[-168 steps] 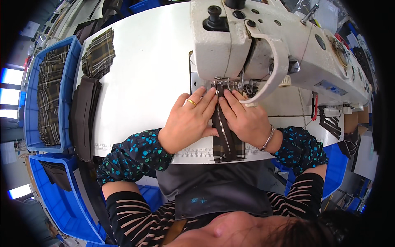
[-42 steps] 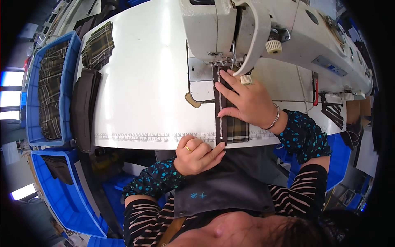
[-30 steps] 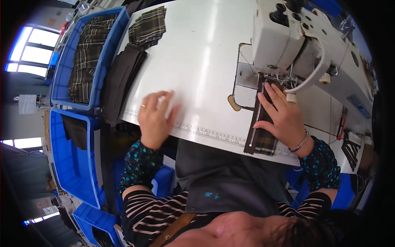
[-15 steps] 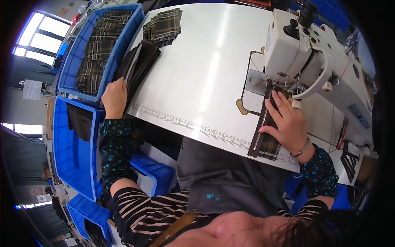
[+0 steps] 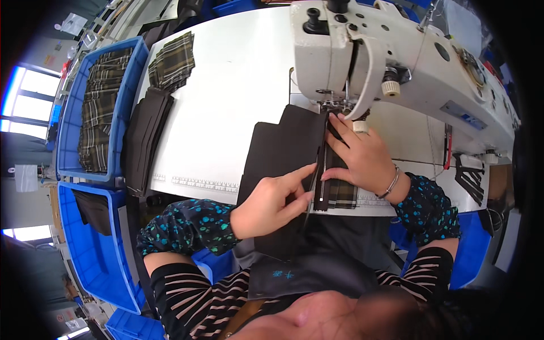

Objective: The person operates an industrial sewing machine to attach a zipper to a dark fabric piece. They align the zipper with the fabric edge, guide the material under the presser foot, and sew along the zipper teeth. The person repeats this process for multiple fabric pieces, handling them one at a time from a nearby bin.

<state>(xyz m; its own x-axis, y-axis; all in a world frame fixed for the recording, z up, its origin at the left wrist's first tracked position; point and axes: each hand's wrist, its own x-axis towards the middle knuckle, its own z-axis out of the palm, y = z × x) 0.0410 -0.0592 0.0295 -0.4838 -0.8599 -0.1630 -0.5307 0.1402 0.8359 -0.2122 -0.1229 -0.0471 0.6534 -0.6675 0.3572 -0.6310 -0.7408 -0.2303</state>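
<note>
I judge step: lining panel (image 5: 277,150) up left of zipper (image 5: 324,160), near side of machine (image 5: 419,79). Left hand (image 5: 272,204) half-curled at panel edge, pinch unclear; right hand (image 5: 365,156) splayed on zipper. Next likely calls for flush edges.

The middle of the workroom is filled by a white table (image 5: 218,113), its smooth top brightly lit and its corners rounded. A ruler strip (image 5: 207,185) is laid out along the near edge. At the far left, a grey wall (image 5: 42,48) is broken by a glowing window (image 5: 38,88), divided into panes by dark bars. Dark curtains (image 5: 22,148) are hung below, beside a pinned white sheet (image 5: 26,178). Lower down, a second bright window (image 5: 29,233) is partly seen.
</note>
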